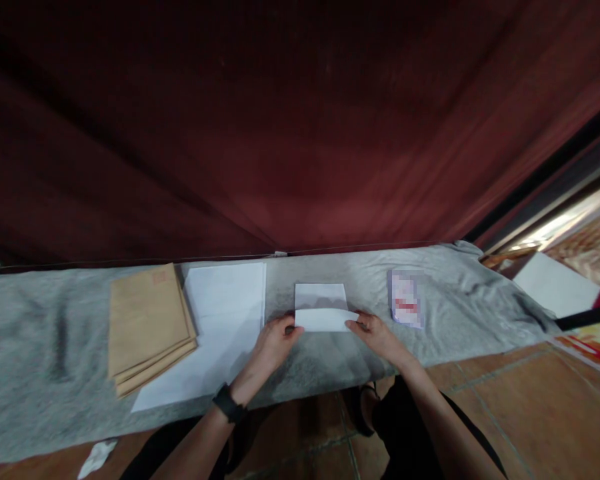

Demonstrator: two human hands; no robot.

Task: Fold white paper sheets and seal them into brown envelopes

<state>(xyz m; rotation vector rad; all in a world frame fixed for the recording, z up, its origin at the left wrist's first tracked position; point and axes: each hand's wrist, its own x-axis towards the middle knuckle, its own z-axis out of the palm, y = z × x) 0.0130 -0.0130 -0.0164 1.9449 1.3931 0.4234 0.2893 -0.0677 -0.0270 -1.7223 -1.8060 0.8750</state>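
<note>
A white sheet of paper [323,297] lies partly folded on the grey cloth, its near flap lifted and curving over the part behind. My left hand [277,339] is closed on the left end of that flap, thumb along the near edge. At the right end, my right hand [377,335] pinches the same flap between thumb and fingers. Left of my left hand are larger white sheets [225,320], partly covered by a stack of brown envelopes [147,320]. To the right of my right hand sits a small blurred packet [406,298] with a red band.
The grey cloth [340,370] covers a long narrow surface against a dark red curtain [300,147]. Beyond its near edge is a tiled floor [520,407] with a crumpled white tissue [99,458]. A white panel [557,283] and colourful printed material [593,343] are at far right.
</note>
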